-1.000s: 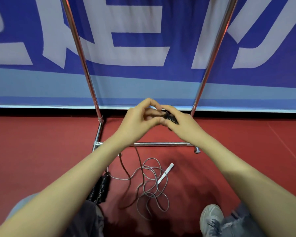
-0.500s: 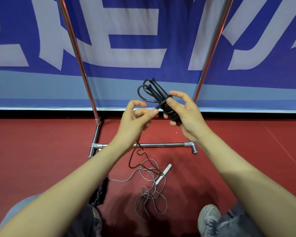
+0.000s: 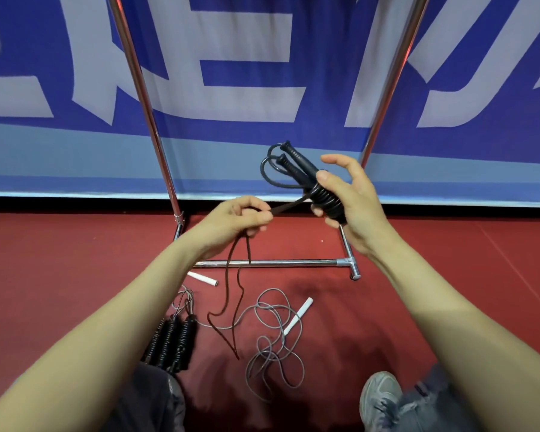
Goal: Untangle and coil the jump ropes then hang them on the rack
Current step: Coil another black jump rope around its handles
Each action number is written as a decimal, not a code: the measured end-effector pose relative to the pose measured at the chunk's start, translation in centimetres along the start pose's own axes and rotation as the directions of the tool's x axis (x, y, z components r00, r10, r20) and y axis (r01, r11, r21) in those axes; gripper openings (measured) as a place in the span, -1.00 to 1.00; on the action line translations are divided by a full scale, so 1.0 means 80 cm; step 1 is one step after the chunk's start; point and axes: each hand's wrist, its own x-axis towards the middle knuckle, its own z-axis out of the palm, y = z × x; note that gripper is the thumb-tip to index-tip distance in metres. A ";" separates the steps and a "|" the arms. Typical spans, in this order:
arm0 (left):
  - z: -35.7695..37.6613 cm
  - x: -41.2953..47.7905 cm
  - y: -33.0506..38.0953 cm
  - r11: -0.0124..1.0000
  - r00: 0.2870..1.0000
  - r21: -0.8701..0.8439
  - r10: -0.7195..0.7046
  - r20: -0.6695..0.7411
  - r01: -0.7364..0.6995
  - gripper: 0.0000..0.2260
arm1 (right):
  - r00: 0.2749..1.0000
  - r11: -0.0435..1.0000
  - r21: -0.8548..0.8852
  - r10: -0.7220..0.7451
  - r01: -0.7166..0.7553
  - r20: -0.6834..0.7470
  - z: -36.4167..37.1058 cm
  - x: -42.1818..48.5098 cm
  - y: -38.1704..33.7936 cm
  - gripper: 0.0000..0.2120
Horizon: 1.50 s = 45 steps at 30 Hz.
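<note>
While my right hand [image 3: 354, 207] grips the black jump rope [image 3: 326, 201] by its handles and coil in front of the rack [image 3: 272, 262], fingers [image 3: 318, 211] curled round it, my left hand [image 3: 234, 218] pinches the loose tail. I'd hold that tail taut and lay each wrap snug beside the last.

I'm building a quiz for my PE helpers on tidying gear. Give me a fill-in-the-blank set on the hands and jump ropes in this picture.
1. The right hand grips the black rope by its two ___.
2. The left hand pinches that rope's loose cord, which hangs down toward the ___ floor.
3. The grey rope lying on the floor has ___ handles.

Missing words: handles; red; white.
</note>
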 end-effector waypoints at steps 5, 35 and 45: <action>-0.018 0.003 0.000 0.995 0.998 0.084 0.063 -0.009 -0.062 -0.73 | 0.917 0.930 -0.366 0.160 -0.016 0.365 0.006 -0.019 0.001 -0.51; 0.030 -0.004 -0.001 0.982 0.996 -0.179 0.044 -0.081 -0.058 -0.95 | 0.986 0.850 -0.516 -0.159 0.106 -0.059 -0.005 0.008 0.036 -0.83; 0.013 0.006 -0.015 0.999 0.977 0.033 0.034 -0.212 -0.028 -0.81 | 0.984 0.968 -0.238 -0.042 0.083 0.173 -0.006 -0.002 0.018 -0.68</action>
